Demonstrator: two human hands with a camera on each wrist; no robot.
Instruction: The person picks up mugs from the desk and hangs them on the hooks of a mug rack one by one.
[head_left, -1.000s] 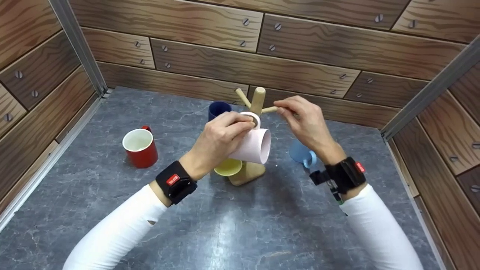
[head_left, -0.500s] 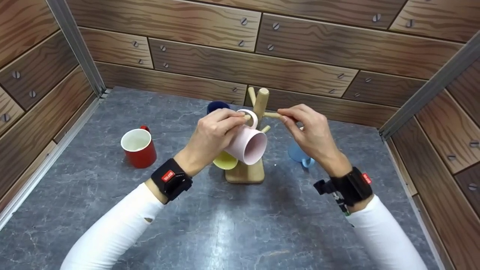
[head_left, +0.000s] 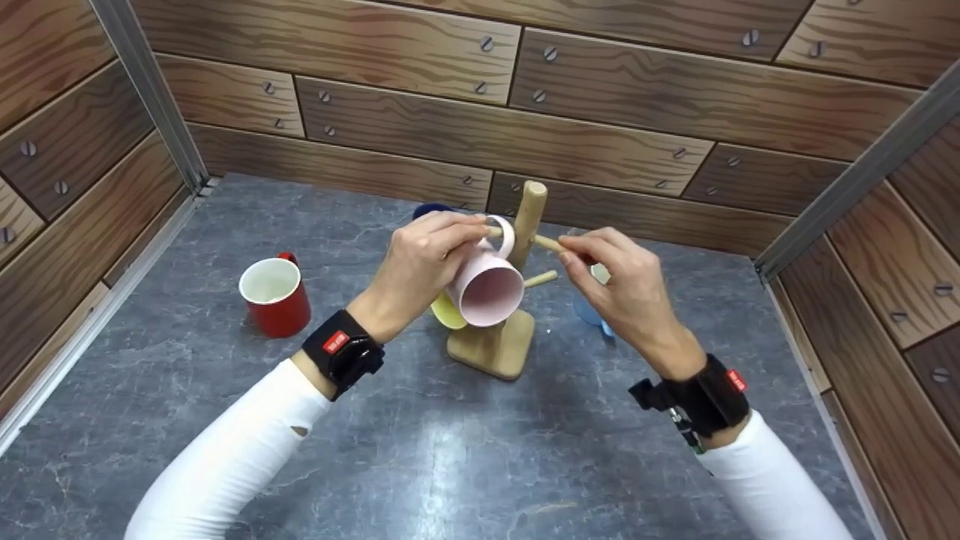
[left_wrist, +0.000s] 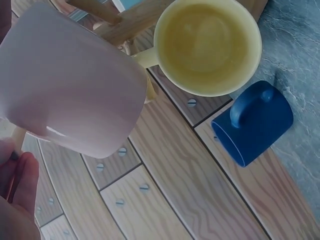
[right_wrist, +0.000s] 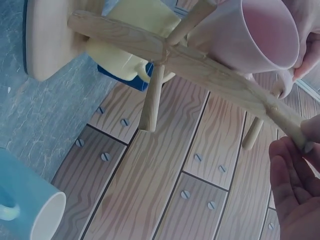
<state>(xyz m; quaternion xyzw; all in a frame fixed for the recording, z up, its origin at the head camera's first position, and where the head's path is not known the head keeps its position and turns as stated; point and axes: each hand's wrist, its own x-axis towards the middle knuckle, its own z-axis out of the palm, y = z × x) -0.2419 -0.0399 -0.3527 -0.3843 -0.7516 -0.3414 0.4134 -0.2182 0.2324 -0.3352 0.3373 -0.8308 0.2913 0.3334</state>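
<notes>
Left hand [head_left: 416, 261] pinches the mug-tree peg [head_left: 493, 232] holding the pink mug [head_left: 491, 295]; right hand [head_left: 628, 285] pinches another peg [head_left: 549, 244], four o'clock from the post [head_left: 529, 217].

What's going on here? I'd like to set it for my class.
Someone has both hands at a wooden mug stand. The fingers of the left hand pinch the tip of one peg, with a pink mug hung on it by its handle. The right hand pinches another peg. A yellow mug is lower down at the stand; red, light blue and dark blue mugs stand upright on the table.
</notes>
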